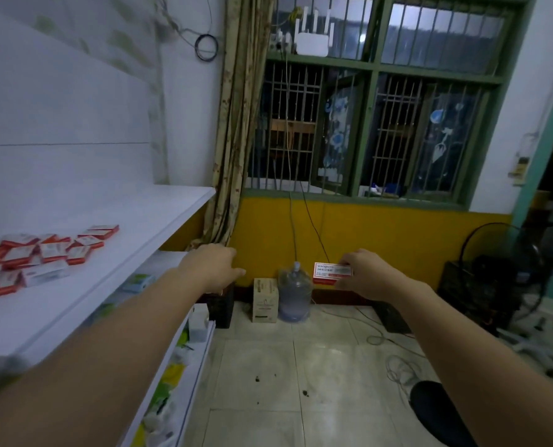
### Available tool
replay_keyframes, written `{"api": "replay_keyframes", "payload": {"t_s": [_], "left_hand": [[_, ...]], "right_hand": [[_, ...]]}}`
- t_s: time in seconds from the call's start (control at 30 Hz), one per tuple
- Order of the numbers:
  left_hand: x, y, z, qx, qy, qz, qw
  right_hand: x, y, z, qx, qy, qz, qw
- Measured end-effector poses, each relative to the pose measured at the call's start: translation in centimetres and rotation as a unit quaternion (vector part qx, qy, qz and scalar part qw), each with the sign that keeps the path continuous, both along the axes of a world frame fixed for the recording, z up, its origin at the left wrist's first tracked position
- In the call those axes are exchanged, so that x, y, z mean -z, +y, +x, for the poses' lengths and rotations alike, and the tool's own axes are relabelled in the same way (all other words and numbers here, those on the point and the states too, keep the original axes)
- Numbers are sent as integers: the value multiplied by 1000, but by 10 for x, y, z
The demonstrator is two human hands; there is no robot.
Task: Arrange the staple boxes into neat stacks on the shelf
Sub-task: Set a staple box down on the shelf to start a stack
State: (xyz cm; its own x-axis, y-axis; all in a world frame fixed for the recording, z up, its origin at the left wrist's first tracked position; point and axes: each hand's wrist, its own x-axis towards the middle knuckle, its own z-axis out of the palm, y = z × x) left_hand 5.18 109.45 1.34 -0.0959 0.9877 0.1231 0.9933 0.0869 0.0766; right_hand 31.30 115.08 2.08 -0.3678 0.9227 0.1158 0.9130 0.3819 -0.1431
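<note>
A white shelf (146, 227) fills the left of the frame, w/ a loose jumble of red-and-white staple boxes (33, 259) scattered at mid-left, overlapping and tilted, no stack formed yet. Lower shelves w/ mixed goods are seen below it at bottom centre-left, blurred. Both arms are stretched fwd toward frame centre, away from the shelf and over the tiled floor (268, 366). The left hand (212, 267) is held empty, fingers loosely curled and partly spread, near the shelf's end but not touching it. The right hand (362, 274) is closed on one staple box (331, 273) at centre-right, pinched by its right end, label facing the camera, well apart from the pile. Risks, as judged: the box is gripped at one end only, so it could be twisted out and dropped on the floor during the swing back to the shelf; the pile could be knocked off the front edge if the box is set down carelessly; a stack started on tilted boxes would likely be toppled.
</note>
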Motion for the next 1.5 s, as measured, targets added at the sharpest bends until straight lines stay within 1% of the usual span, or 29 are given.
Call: {"api": "replay_keyframes", "payload": {"t_s": [0.13,0.33,0.53,0.7,0.9,1.03,1.17,1.5], "left_hand": [[4,70,1,-15,1,-4,1000],[-9,165,-8,-54,-13,2,998],[-15,239,-25,-70,-14,-4,997],[-9,300,-49,-84,-15,0,996],[-10,370,-93,-104,-3,11,995],[-19,414,-136,-142,2,12,990],[-26,450,-180,-177,7,28,984],[-16,517,-247,-273,18,5,962]], "right_hand": [[0,79,-1,-28,5,2,1000],[-16,189,-8,-61,2,12,998],[-24,272,-26,-86,7,15,996],[-17,339,-55,-94,8,10,995],[-8,428,-110,-120,0,7,993],[-19,484,-160,-138,10,5,990],[-28,532,-213,-173,16,10,985],[-20,632,-324,-282,10,9,959]]}}
